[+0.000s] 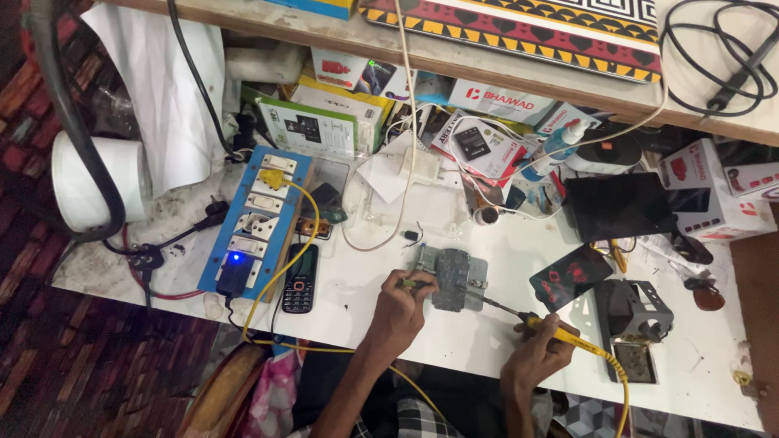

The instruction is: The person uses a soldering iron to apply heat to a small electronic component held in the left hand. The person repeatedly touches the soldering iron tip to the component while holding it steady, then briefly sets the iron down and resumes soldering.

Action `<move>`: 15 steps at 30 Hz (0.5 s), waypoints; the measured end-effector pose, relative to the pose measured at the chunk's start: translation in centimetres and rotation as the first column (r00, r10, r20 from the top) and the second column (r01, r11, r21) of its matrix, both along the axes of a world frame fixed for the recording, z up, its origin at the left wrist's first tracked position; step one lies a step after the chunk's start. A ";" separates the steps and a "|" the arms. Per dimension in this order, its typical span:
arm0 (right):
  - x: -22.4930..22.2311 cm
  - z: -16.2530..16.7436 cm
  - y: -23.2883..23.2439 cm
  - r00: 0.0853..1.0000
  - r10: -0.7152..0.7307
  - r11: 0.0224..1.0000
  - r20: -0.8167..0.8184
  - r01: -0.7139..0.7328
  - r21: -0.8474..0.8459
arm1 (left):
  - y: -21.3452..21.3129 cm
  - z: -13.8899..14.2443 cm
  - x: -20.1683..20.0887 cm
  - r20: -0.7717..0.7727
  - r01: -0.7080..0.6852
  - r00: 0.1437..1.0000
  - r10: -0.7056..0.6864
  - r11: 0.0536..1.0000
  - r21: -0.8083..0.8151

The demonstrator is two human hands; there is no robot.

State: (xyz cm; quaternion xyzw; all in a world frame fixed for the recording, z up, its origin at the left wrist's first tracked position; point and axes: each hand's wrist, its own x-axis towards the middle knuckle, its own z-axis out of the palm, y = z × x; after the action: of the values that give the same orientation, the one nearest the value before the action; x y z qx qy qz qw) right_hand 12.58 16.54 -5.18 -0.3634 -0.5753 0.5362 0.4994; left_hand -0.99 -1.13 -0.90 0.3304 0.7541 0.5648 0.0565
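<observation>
My right hand [535, 353] has its grip closed around the yellow handle of a soldering iron [540, 323], whose dark tip slants up and left to the lower right edge of a small metal holder [453, 278]. My left hand [399, 307] is clenched on a thin green-yellow tool [408, 283], seemingly tweezers, and rests against the holder's left side. The holder lies flat on the white worktop [487, 243], near the front edge; I cannot tell what it clamps.

The iron's yellow cord [613, 365] runs back past my right wrist and off the worktop. Just right of it sits a grey iron stand [637, 312] with a sponge tray. Between the stand and the holder lies a dark phone back with red marks [570, 276], and behind that a black tablet [619, 206]. Left of my left hand a black keypad phone [299, 280] lies beside a blue switchboard [256, 219] with a lit blue lamp. Boxes and tangled white cables [406, 122] crowd the back.
</observation>
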 end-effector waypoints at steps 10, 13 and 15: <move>-0.2 0.5 -0.1 1.000 -0.007 1.000 0.001 0.007 0.004 | 0.1 -0.7 0.0 -0.092 -0.012 0.996 0.014 0.999 0.030; -0.1 0.5 -0.3 1.000 -0.011 1.000 0.015 0.011 0.007 | 0.1 -0.6 0.2 -0.105 -0.017 0.994 0.023 0.998 0.057; -0.1 0.4 -0.5 0.998 -0.027 0.999 0.053 0.026 0.020 | 0.0 -0.4 0.1 -0.151 -0.015 0.988 0.015 1.000 0.006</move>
State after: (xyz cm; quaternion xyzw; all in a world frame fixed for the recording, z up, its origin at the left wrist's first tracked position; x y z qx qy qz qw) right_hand 12.50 16.08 -4.79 -0.3804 -0.5889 0.5140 0.4943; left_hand -0.91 -1.16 -1.31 0.3667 0.7572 0.5405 -0.0060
